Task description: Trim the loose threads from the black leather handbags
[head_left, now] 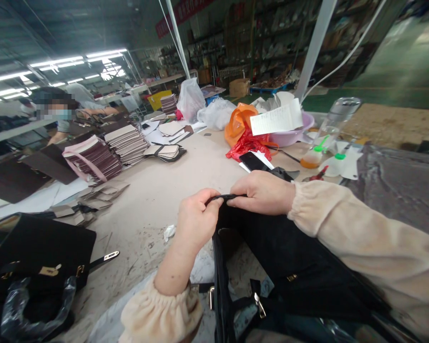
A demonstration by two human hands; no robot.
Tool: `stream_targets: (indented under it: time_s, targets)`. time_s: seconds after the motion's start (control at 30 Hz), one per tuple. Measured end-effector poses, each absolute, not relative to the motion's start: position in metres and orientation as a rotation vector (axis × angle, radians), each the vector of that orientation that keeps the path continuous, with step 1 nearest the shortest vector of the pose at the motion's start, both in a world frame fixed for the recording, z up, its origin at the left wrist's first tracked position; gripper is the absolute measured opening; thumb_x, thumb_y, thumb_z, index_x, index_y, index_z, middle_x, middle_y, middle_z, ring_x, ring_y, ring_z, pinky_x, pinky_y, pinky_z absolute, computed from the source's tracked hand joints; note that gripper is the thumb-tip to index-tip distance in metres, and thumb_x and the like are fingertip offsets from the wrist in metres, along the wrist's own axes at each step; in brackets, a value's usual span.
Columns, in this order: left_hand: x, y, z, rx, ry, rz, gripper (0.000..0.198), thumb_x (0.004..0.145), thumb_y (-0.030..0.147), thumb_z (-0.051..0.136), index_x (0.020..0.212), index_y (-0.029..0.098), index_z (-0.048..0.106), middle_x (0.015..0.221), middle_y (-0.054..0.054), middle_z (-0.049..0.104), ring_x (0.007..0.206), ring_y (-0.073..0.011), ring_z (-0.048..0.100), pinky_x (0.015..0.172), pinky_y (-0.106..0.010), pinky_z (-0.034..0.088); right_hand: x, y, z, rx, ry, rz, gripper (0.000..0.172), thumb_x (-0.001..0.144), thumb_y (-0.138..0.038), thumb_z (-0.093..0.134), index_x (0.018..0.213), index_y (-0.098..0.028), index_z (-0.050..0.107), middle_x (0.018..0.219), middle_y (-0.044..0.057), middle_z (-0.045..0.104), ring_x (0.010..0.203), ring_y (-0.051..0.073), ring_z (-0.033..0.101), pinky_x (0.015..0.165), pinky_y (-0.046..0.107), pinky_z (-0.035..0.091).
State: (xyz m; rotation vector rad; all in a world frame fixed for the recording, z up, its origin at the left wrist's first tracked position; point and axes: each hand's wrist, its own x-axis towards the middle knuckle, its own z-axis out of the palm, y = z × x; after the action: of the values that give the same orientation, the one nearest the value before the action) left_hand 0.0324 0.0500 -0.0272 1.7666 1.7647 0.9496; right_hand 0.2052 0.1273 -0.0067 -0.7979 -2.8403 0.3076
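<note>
2 hands [198, 216] [262, 193] hide strap [226, 196] ends.

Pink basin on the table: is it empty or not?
Not empty: white papers rise above the rim of the pink basin.

Matt blk leather bag [293, 257], gold metal clasps [260, 305].

Two black bags: the lower-centre bag [289, 257] and the lower-left bag [39, 252]. Two hands, left hand [196, 221] and right hand [264, 193]. Two green-capped bottles, the orange bottle [309, 159] and the white bottle [334, 164]. One pink basin [293, 136], one black phone [252, 161], one tall clear bottle [338, 114], one person [62, 126] at upper left.
</note>
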Motion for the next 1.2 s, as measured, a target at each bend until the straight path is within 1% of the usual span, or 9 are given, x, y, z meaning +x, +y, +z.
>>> stream_targets:
  time_s: [0.37, 0.47, 0.57, 0.63, 0.83, 0.97, 1.07, 1.13, 1.2]
  targets:
    - [0.03, 0.053, -0.028, 1.778, 1.778, 0.916, 0.017, 0.081, 0.028, 0.05, 0.081, 0.018, 0.064, 0.07, 0.001, 0.064, 0.067, -0.0127, 0.056, 0.063, -0.022, 0.041, 0.204, 0.129, -0.004, -0.799, -2.865, 0.365, 0.038, 0.088, -0.037, 0.04, 0.065, -0.016, 0.062, 0.062, 0.003, 0.059, 0.059, 0.012, 0.045, 0.056, 0.025, 0.025]
    - [0.027, 0.053, -0.027, 1.758, 1.722, 0.892, 0.013, 0.078, 0.026, 0.054, 0.084, 0.018, 0.063, 0.073, 0.001, 0.065, 0.067, -0.0127, 0.057, 0.063, -0.022, 0.042, 0.205, 0.13, -0.006, -0.787, -2.845, 0.423, 0.036, 0.088, -0.037, 0.041, 0.068, -0.015, 0.063, 0.065, 0.004, 0.06, 0.061, 0.012, 0.047, 0.056, 0.025, 0.026]
    - [0.027, 0.054, -0.026, 1.738, 1.678, 0.896, 0.016, 0.074, 0.023, 0.058, 0.089, 0.019, 0.062, 0.077, 0.001, 0.066, 0.069, -0.0129, 0.058, 0.064, -0.022, 0.043, 0.206, 0.131, -0.008, -0.779, -2.838, 0.45, 0.036, 0.089, -0.037, 0.041, 0.071, -0.015, 0.064, 0.067, 0.004, 0.061, 0.063, 0.012, 0.05, 0.057, 0.025, 0.026]
    - [0.028, 0.055, -0.027, 1.728, 1.675, 0.912, 0.016, 0.073, 0.023, 0.059, 0.088, 0.019, 0.062, 0.078, 0.0, 0.067, 0.07, -0.0132, 0.059, 0.065, -0.022, 0.044, 0.206, 0.131, -0.009, -0.779, -2.838, 0.441, 0.037, 0.09, -0.037, 0.04, 0.071, -0.016, 0.064, 0.067, 0.004, 0.061, 0.064, 0.013, 0.051, 0.057, 0.025, 0.027]
    - [0.031, 0.059, -0.031, 1.677, 1.673, 0.995, 0.016, 0.077, 0.029, 0.056, 0.082, 0.018, 0.066, 0.076, -0.001, 0.068, 0.069, -0.0137, 0.06, 0.063, -0.022, 0.044, 0.208, 0.132, -0.01, -0.779, -2.84, 0.418, 0.038, 0.09, -0.037, 0.039, 0.073, -0.016, 0.064, 0.069, 0.005, 0.062, 0.065, 0.013, 0.051, 0.058, 0.025, 0.028]
    - [0.033, 0.06, -0.032, 1.732, 1.742, 0.989, 0.016, 0.078, 0.029, 0.055, 0.081, 0.019, 0.067, 0.074, 0.0, 0.068, 0.068, -0.0137, 0.059, 0.062, -0.023, 0.043, 0.208, 0.133, -0.011, -0.77, -2.848, 0.382, 0.039, 0.09, -0.038, 0.038, 0.073, -0.015, 0.065, 0.069, 0.006, 0.064, 0.065, 0.014, 0.052, 0.058, 0.025, 0.028]
    - [0.035, 0.06, -0.03, 1.815, 1.794, 0.947, 0.016, 0.079, 0.027, 0.053, 0.082, 0.02, 0.068, 0.074, 0.001, 0.068, 0.069, -0.0138, 0.058, 0.064, -0.023, 0.041, 0.207, 0.13, -0.011, -0.785, -2.857, 0.294, 0.031, 0.086, -0.034, 0.043, 0.075, -0.016, 0.066, 0.071, 0.006, 0.066, 0.067, 0.015, 0.055, 0.059, 0.025, 0.03]
    - [0.036, 0.059, -0.028, 1.848, 1.815, 0.918, 0.017, 0.08, 0.027, 0.053, 0.082, 0.021, 0.068, 0.074, 0.001, 0.068, 0.069, -0.014, 0.058, 0.064, -0.024, 0.041, 0.206, 0.127, -0.011, -0.789, -2.84, 0.239, 0.025, 0.082, -0.033, 0.048, 0.08, -0.016, 0.067, 0.075, 0.007, 0.067, 0.07, 0.017, 0.057, 0.06, 0.025, 0.03]
    - [0.036, 0.059, -0.027, 1.859, 1.82, 0.895, 0.019, 0.08, 0.028, 0.052, 0.083, 0.021, 0.069, 0.075, 0.0, 0.068, 0.07, -0.0146, 0.059, 0.065, -0.024, 0.041, 0.204, 0.124, -0.01, -0.8, -2.812, 0.197, 0.025, 0.081, -0.034, 0.05, 0.083, -0.017, 0.067, 0.077, 0.007, 0.068, 0.073, 0.018, 0.058, 0.061, 0.026, 0.031]
